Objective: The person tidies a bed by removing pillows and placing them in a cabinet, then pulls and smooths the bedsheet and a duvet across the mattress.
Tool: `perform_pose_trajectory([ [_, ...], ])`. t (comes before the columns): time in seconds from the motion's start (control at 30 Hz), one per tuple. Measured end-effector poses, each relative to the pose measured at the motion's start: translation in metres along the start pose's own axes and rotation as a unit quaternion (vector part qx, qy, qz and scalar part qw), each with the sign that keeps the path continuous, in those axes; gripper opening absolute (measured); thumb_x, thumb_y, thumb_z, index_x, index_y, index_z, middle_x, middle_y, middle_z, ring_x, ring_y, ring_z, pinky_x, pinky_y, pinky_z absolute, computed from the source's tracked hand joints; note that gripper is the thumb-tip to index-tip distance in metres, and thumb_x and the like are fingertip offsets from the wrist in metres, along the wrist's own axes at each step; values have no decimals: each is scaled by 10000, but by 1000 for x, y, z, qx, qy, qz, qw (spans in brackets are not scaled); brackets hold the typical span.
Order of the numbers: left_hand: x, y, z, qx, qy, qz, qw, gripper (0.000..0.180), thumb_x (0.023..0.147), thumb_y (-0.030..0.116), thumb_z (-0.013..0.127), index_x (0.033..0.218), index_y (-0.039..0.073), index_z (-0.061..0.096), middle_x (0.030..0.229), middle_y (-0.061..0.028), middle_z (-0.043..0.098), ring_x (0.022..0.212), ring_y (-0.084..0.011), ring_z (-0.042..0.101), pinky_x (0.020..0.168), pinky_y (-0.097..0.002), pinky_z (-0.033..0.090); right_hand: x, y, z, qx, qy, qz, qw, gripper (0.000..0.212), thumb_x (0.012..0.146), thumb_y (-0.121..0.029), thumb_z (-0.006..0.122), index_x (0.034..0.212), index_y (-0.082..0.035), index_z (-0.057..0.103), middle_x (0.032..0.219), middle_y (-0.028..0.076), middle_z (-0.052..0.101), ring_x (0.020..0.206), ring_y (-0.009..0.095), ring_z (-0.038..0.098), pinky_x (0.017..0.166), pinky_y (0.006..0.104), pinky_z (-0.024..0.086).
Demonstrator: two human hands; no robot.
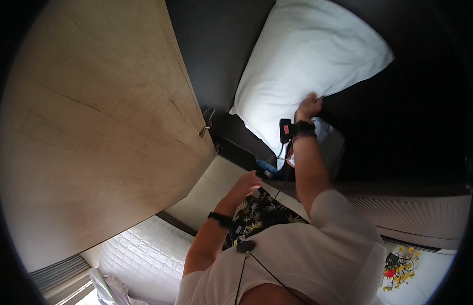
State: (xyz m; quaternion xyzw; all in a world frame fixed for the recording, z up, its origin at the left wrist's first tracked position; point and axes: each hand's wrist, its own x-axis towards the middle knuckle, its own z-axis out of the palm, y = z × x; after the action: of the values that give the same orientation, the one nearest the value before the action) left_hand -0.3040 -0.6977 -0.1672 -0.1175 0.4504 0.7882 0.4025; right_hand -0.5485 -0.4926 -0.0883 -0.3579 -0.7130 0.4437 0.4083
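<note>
A large white pillow stands tilted inside a dark cabinet. My right hand is closed on its lower right edge, arm stretched forward. My left hand hovers lower down, near the cabinet's bottom edge, apart from the pillow; its fingers are loosely bent and partly spread, with nothing visible in them. Below the pillow, partly behind my right forearm, lies some pale cloth. A small blue item shows at the cabinet's lower edge, too little of it to name.
A wide wooden door stands ajar on the left, with a metal hinge on its edge. Behind on the left is a white quilted mattress. A ribbed pale panel and yellow and red flowers are at the right.
</note>
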Motion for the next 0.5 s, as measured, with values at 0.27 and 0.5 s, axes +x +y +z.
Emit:
perform_pose_trajectory([
  [0.27, -102, -118, -64, -112, 258, -68, 957, 414, 799, 324, 474, 1153, 117, 415, 965, -54, 556, 867, -147, 533, 723, -296, 368, 43, 129, 30, -123, -146, 196, 962, 227, 785, -149, 436, 819, 6, 598, 892, 193, 583, 818, 322, 561, 702, 363, 456],
  [0.5, -135, -146, -79, -198, 424, 19, 883, 333, 779, 182, 505, 1081, 41, 488, 838, -69, 587, 726, -138, 557, 567, -235, 406, 13, 195, 55, -199, -251, 88, 943, 184, 762, -118, 451, 814, -4, 585, 869, 142, 584, 762, 260, 555, 682, 327, 463],
])
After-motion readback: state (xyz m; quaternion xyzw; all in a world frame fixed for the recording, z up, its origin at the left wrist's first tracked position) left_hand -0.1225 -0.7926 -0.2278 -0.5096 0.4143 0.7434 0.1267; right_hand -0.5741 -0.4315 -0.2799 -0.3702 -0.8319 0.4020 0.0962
